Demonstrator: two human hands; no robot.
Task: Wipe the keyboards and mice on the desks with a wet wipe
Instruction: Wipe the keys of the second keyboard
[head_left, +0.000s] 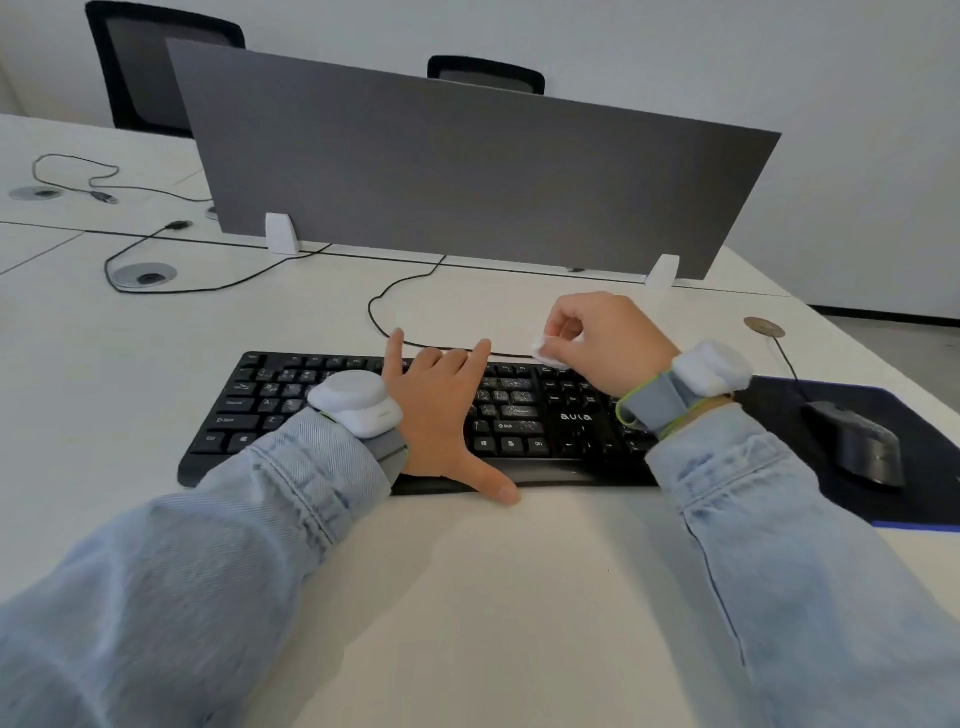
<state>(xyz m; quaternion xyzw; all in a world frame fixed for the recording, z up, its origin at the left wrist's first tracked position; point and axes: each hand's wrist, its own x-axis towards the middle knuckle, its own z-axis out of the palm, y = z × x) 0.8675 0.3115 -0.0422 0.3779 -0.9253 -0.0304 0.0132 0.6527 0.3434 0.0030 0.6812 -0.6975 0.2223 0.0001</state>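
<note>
My left hand (441, 415) lies spread, steadying the keyboard (415, 415) near the worktop's (467, 597) front edge; my right hand (602, 343) pinches the wet wipe (545, 353) at its back edge. I should drag it firmly along each key row.

White desk (519, 597), black keyboard (270, 410), dark mouse mat (831, 395), grey divider (467, 171)
</note>
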